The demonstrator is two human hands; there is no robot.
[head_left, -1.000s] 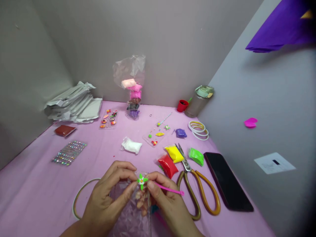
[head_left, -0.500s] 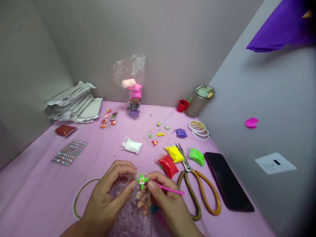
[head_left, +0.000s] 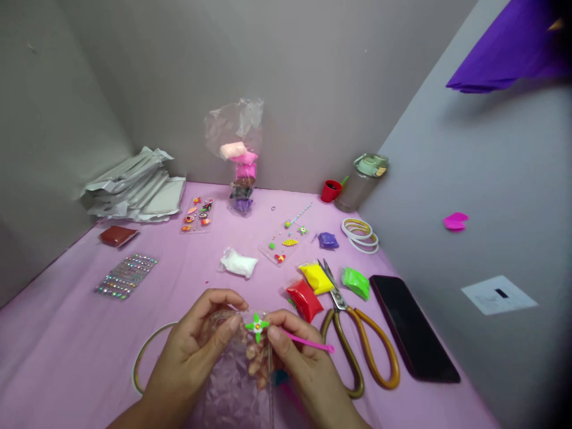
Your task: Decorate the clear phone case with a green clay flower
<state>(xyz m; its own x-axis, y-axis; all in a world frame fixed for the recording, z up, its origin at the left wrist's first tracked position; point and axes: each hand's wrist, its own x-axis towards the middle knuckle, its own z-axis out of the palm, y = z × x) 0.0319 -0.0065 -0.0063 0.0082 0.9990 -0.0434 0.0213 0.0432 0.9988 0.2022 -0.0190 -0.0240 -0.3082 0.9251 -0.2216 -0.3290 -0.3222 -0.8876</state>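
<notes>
Both hands hold a clear phone case [head_left: 227, 381] with a faceted pattern, low in the middle of the view. A small clay flower [head_left: 257, 326] with green petals, a white middle and an orange centre sits near its upper right corner. My left hand [head_left: 196, 351] is closed around the left side, its thumb over the top face, just left of the flower. My right hand [head_left: 299, 357] grips the right edge, its thumb and forefinger close by the flower. A thin pink tool [head_left: 308, 342] with a ringed end sticks out from between its fingers.
Scissors [head_left: 342, 304], red clay [head_left: 304, 300], yellow clay [head_left: 316, 278] and a black phone [head_left: 413, 328] lie to the right. White clay [head_left: 239, 263] and clear sheets of small clay pieces [head_left: 286, 244] lie beyond. A bangle [head_left: 136, 363] is at my left.
My left thumb has moved off the flower, a little up and left, so its left petal shows more fully. The right hand stays in place.
</notes>
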